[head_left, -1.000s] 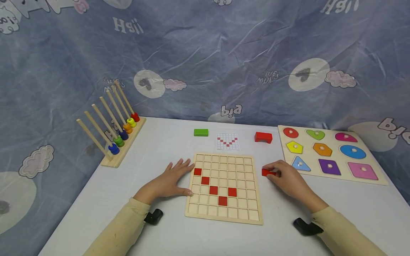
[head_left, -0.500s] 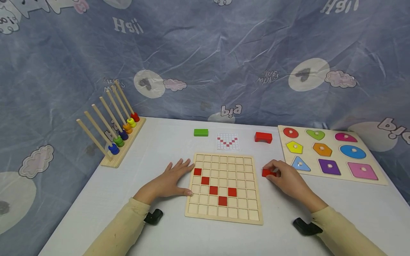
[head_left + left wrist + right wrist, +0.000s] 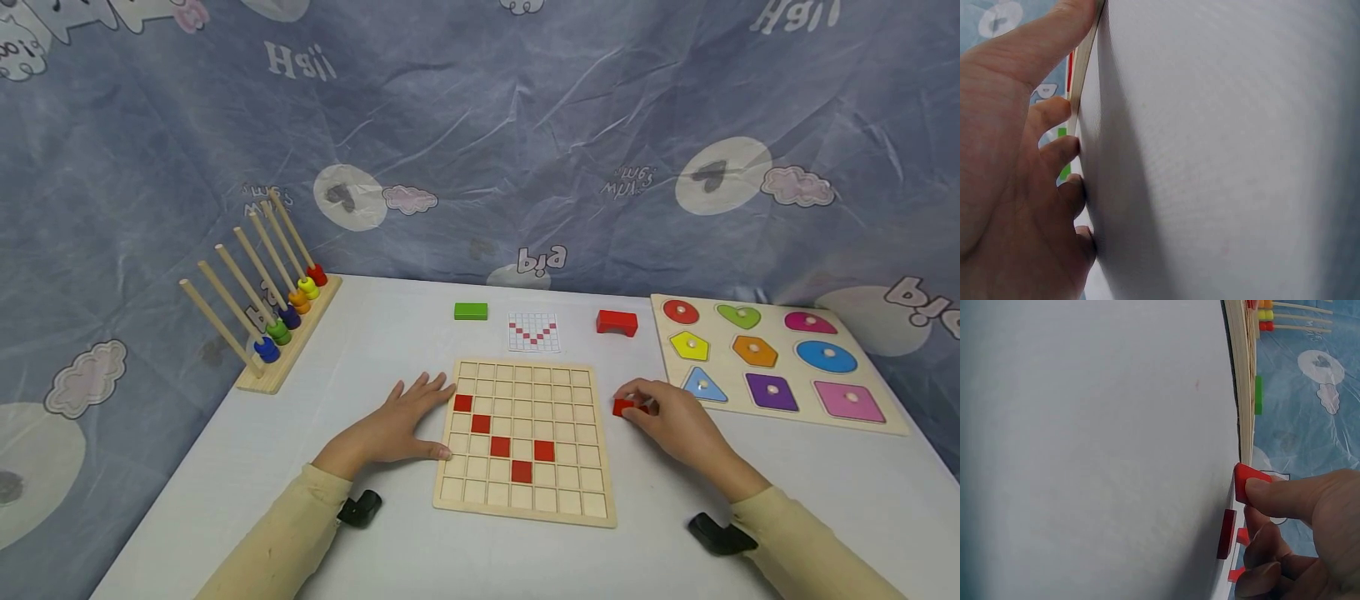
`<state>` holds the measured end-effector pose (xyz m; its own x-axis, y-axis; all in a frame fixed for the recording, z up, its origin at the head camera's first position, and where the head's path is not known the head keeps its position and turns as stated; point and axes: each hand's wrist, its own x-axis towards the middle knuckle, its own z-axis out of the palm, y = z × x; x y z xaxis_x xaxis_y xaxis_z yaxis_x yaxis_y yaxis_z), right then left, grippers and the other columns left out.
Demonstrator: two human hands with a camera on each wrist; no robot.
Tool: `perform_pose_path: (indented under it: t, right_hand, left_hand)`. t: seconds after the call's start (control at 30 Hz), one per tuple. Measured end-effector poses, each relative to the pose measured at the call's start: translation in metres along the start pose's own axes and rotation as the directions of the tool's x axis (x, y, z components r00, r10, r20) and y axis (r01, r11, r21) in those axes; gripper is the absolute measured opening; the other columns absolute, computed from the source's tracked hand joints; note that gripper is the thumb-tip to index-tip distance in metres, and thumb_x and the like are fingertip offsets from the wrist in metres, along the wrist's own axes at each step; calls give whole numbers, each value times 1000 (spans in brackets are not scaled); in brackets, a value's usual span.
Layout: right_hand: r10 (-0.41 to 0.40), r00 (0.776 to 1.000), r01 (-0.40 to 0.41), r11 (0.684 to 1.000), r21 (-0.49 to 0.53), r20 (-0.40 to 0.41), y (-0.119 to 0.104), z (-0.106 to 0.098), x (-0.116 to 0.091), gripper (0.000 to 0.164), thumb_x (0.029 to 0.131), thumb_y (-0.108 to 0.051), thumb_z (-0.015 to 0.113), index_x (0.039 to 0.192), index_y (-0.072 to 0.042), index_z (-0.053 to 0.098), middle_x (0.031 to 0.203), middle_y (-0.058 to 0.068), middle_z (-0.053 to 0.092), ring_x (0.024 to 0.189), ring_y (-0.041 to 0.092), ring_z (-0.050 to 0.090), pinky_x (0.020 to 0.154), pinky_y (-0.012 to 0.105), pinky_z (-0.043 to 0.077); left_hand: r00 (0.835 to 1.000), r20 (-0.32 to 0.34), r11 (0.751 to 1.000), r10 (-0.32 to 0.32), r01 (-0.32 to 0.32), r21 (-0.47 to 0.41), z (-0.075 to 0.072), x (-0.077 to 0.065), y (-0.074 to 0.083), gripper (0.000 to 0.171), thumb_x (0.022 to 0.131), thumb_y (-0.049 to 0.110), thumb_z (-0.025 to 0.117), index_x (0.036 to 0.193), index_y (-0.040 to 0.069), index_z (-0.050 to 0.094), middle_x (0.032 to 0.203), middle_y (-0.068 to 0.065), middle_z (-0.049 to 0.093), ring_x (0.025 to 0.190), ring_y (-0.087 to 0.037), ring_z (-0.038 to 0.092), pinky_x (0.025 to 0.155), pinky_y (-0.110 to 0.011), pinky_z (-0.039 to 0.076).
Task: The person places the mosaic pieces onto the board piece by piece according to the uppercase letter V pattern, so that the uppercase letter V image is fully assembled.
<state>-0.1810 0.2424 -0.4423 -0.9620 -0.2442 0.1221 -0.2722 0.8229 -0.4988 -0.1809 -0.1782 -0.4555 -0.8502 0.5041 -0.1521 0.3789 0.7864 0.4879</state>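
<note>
A square-grid wooden board (image 3: 567,477) lies flat, with several red square tiles (image 3: 521,472) set in its cells. At its left edge my left hand (image 3: 393,425) rests with spread, straight fingers; thumb and index finger touch the frame. Right of the board, my right hand (image 3: 671,417) pinches a red tile (image 3: 1244,481) between thumb and index finger. Another red piece (image 3: 1227,534) sits on the table below those fingers; the hand partly covers it in the head view. Behind the board lies a small card (image 3: 534,332) printed with a V of red squares.
A green block (image 3: 471,312) and a red bridge-shaped block (image 3: 617,322) stand behind the board. At right lies a shape puzzle (image 3: 780,367); at left, a wooden peg stand (image 3: 288,367) with coloured beads. A patterned cloth (image 3: 480,150) hangs behind the table.
My right hand's fingers shift very slightly around the red tile. The left hand and the board keep their places.
</note>
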Motion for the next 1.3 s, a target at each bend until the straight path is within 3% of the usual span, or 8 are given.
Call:
perform_pose_path:
  t: [0.43, 0.83, 1.03, 1.3]
  right_hand:
    - [-8, 1000, 8, 1000, -6, 9, 1, 1, -4, 26, 86, -10, 82, 110, -16, 73, 77, -4, 58, 69, 15, 52, 56, 23, 45]
    - [27, 1000, -28, 997, 65, 10, -3, -3, -10, 25, 90, -6, 76, 113, -17, 72, 82, -2, 60, 76, 17, 55, 61, 23, 49]
    - [15, 1000, -16, 994, 112, 12, -6, -4, -11, 24, 92, -4, 73, 113, -16, 73, 87, -2, 66, 75, 17, 56, 61, 23, 50]
    - [-2, 1000, 1, 989, 147, 4, -12, -4, -14, 21, 92, -5, 74, 109, -17, 73, 82, -3, 62, 73, 16, 57, 60, 23, 50]
  left_hand:
    - [1000, 1, 1000, 12, -12, -7, 0, 0, -1, 104, 78, 58, 81, 161, 19, 32, 169, -7, 19, 157, -32, 5, 124, -57, 1]
    - [1000, 1, 1000, 14, -14, -3, -1, 0, 0, 105, 77, 57, 83, 161, 18, 33, 169, -8, 19, 157, -33, 5, 124, -58, 1]
    - [1000, 4, 1000, 17, -17, -4, -1, 0, 0, 105, 77, 57, 83, 161, 17, 33, 169, -8, 19, 157, -33, 5, 124, -58, 1]
    - [1000, 8, 1000, 9, -9, 2, -2, 0, 2, 105, 77, 56, 83, 161, 18, 33, 169, -8, 19, 157, -32, 5, 124, -58, 1]
